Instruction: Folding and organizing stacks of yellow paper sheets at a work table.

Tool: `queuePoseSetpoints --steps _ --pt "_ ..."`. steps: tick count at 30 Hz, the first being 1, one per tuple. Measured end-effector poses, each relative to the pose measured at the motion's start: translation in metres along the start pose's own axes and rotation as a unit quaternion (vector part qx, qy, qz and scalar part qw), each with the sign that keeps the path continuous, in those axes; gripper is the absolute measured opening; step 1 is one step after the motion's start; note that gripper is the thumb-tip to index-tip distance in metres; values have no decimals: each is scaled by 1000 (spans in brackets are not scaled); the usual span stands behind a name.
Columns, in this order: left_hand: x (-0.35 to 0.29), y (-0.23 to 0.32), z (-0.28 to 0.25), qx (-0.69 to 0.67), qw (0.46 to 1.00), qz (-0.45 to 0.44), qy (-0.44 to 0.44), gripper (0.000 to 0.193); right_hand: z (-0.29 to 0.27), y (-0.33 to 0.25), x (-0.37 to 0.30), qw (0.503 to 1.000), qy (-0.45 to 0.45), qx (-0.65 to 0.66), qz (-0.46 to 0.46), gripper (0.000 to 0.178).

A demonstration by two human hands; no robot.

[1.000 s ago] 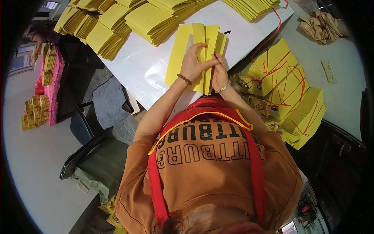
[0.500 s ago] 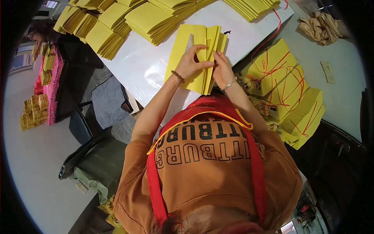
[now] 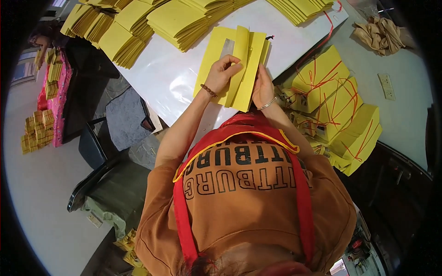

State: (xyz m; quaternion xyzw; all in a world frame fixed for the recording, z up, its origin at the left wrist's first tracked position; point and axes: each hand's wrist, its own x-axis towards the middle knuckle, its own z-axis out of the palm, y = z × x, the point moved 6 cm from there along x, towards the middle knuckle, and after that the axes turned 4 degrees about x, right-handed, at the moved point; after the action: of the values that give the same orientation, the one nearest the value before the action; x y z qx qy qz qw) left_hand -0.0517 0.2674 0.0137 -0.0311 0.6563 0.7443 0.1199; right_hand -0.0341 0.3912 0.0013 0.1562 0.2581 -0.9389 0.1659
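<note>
Yellow paper sheets [image 3: 212,56] lie before me on the table, one strip of them [image 3: 241,43] lifted and bent upright along its length. My left hand [image 3: 223,74] is closed, with thumb and forefinger at the left side of this raised strip. A grey, flat strip [image 3: 227,48] shows on the sheet just beyond those fingers. Against the right edge of the yellow sheets rests my right hand [image 3: 264,88], its fingers stretched along that edge and partly hidden.
Stacks of folded yellow paper [image 3: 177,20] cover the far side of the white table [image 3: 159,69]. Bundles tied with red string [image 3: 329,94] are piled at the right. Crumpled brown paper [image 3: 382,34] lies far right; a black chair [image 3: 92,147] stands left.
My right hand has drawn back from the folded strip to the right edge of the sheets. The strip now stands up, bent over toward the left hand.
</note>
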Motion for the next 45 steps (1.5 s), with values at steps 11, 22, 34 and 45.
queuePoseSetpoints --steps 11,22,34,45 --pt "-3 5 -7 41 995 85 37 15 -4 1 -2 998 -59 -27 -22 34" --pt "1 21 6 150 988 48 3 33 0 4 -7 985 -94 -132 -66 43" --pt "5 -2 -3 74 996 54 -12 29 0 3 -6 990 -90 -90 -53 40" --pt "-6 17 2 109 981 140 77 22 -2 4 -5 987 -89 -111 -72 38"
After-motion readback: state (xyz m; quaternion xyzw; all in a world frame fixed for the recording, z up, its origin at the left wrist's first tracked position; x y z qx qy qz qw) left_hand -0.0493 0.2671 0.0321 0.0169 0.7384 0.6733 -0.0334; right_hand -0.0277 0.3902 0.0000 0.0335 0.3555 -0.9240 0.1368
